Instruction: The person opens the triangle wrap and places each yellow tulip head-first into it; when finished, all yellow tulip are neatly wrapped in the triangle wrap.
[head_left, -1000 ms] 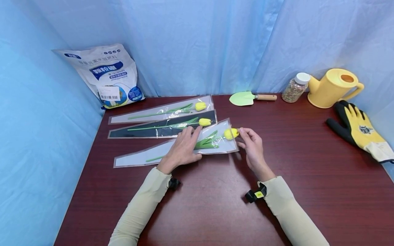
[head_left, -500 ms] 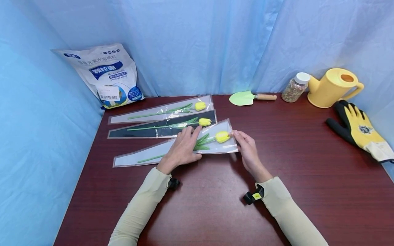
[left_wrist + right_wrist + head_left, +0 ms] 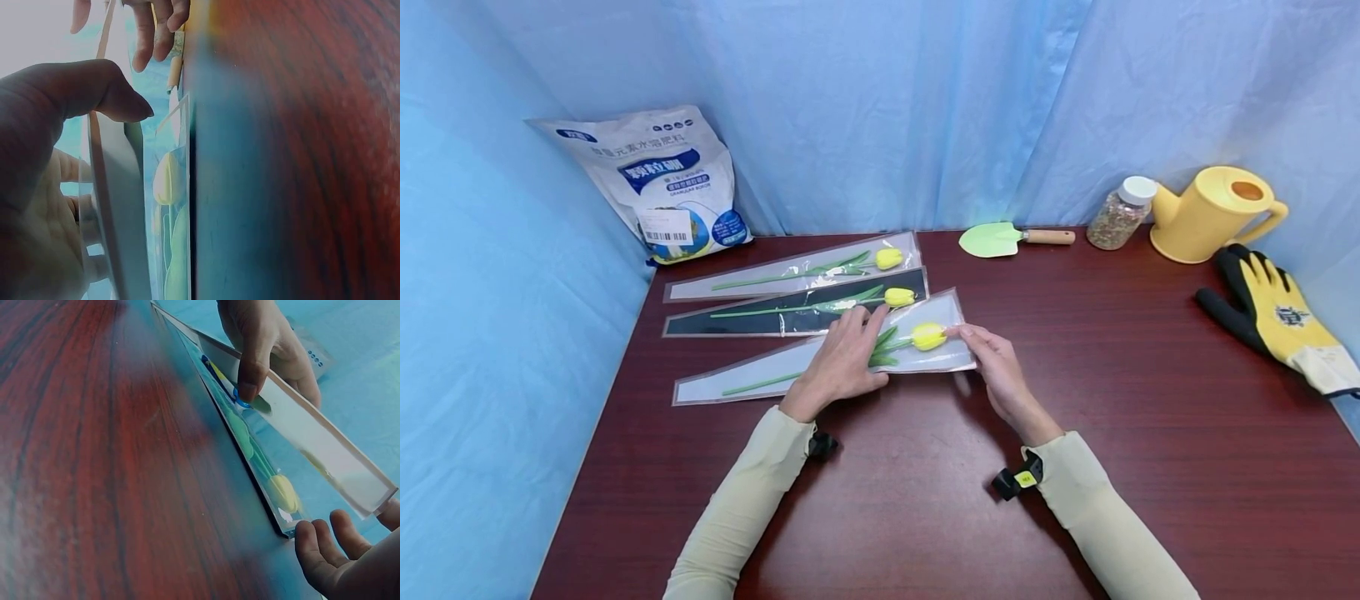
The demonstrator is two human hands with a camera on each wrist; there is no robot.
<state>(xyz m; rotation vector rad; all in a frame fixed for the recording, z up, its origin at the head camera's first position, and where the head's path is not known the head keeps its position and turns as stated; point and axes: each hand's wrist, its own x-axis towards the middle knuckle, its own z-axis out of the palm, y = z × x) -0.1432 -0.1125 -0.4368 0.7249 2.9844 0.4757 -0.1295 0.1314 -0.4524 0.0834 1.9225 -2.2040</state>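
A yellow tulip (image 3: 928,336) with green leaves lies in the nearest clear, white-backed flower sleeve (image 3: 936,358). My left hand (image 3: 842,358) grips this sleeve across its middle, thumb on the near edge and fingers at the far edge. In the right wrist view, the left thumb (image 3: 253,375) presses on the sleeve's white underside, which is raised off the table. At the wide end, my right hand (image 3: 1000,362) has its thumb and index finger pinched at the flower head's tip; its other fingers (image 3: 312,547) are loosely bent below the sleeve.
Behind lie a black-backed sleeve (image 3: 752,325) and a white-backed sleeve (image 3: 700,289), each with a yellow tulip. A fertilizer bag (image 3: 662,187) stands at back left. Along the back right are a trowel (image 3: 992,240), a jar (image 3: 1116,221), a watering can (image 3: 1202,217) and gloves (image 3: 1288,317).
The tulip has slid left, deeper into the sleeve, its head going from the open end to inside. My right hand has moved left with it; the left hand has barely moved.
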